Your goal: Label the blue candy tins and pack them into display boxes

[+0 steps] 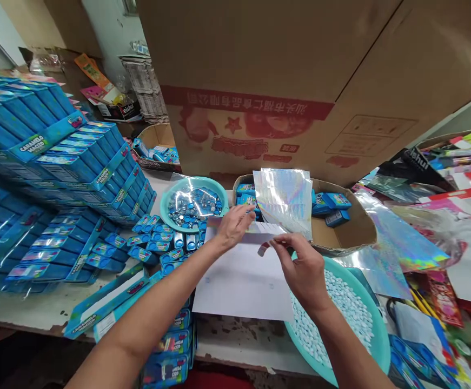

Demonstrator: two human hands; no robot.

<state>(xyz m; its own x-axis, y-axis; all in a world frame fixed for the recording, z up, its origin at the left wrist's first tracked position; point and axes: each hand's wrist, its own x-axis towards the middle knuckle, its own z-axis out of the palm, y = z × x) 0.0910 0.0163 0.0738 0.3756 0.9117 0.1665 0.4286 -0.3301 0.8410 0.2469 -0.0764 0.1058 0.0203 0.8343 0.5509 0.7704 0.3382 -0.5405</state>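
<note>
A white sheet (241,281) lies in front of me, its far edge near a stack of shiny holographic sheets (284,197). At the sheet's upper left is my left hand (235,224), fingers stretched out and nothing visibly held. My right hand (300,265) pinches a small curled strip (263,248) with a reddish part, just above the sheet's upper right. What is printed on the strip is too small to read. Under my right forearm, a turquoise basin (381,346) holds many small white candies (346,302).
Small blue boxes (162,237) stand left of the sheet, beside tall stacks of blue display boxes (93,156). Behind them sits a turquoise bowl (165,202) of shiny round pieces. A cut-down carton (352,237) holds blue packs before a large cardboard box (251,54). Mixed packaging (454,205) covers the right.
</note>
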